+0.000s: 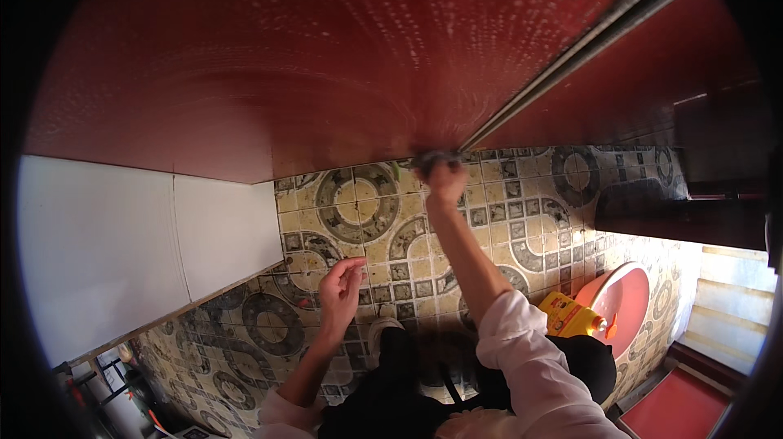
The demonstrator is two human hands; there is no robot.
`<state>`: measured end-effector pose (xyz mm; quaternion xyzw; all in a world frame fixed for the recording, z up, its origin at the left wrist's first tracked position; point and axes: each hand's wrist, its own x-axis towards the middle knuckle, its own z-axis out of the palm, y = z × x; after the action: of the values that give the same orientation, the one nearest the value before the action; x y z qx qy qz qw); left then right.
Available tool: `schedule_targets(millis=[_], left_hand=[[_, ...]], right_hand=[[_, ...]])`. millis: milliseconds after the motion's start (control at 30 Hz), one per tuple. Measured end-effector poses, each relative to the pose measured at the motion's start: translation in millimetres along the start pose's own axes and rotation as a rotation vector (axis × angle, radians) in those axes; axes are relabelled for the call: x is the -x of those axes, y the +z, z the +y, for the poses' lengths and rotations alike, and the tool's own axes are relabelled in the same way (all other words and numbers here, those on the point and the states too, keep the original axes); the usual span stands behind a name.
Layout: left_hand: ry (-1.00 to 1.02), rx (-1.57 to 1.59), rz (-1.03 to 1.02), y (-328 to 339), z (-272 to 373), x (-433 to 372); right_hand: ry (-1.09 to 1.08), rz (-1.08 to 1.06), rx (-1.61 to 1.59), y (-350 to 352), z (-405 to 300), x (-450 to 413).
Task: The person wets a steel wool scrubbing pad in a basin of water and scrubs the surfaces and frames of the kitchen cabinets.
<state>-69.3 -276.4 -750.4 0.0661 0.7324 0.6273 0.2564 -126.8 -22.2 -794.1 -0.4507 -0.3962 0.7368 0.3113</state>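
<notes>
My right hand (446, 181) grips a dark scrubbing pad (437, 161), blurred, against the bottom edge of a large red panel (293, 72), close to the metal strip (575, 47) that crosses it. Wet streaks and whitish suds mark the panel's surface. My left hand (342, 285) hangs over the patterned tile floor (422, 243), fingers loosely curled and holding nothing. Its cuff and the right sleeve are white and pushed up.
Right of me stand a yellow bottle (564, 315) and a pink plastic basin (630, 301). A white cabinet side (153, 243) bounds the left. Dark furniture (691, 213) juts in at right. One shoe (384, 326) shows below my left hand.
</notes>
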Motion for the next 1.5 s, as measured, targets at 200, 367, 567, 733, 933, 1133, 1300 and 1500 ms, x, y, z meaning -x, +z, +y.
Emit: schedule_targets(millis=[200,367,567,733,933,1133,1300,1500], left_hand=[[0.001,-0.054,0.121,-33,7,4],[0.03,0.134,0.103,17,36,-34],[0.029,0.174,0.109,-1,45,-28],[-0.059,0.129,0.189,-16,13,-25],[-0.181,0.31,0.245,33,31,-63],[-0.152,0.261,0.26,5,6,-84],[0.177,-0.147,0.564,24,21,-89],[-0.09,0.483,0.221,26,-22,-96]], right_hand=[[-0.004,-0.177,0.053,15,-12,22],[0.33,-0.136,-0.002,71,32,53],[-0.012,-0.028,-0.066,6,7,9],[-0.067,-0.035,0.05,10,8,7],[-0.287,-0.523,0.855,30,40,60],[-0.009,-0.937,0.858,27,12,77],[-0.065,-0.859,0.934,25,-10,69],[-0.304,-1.053,1.064,16,-8,83]])
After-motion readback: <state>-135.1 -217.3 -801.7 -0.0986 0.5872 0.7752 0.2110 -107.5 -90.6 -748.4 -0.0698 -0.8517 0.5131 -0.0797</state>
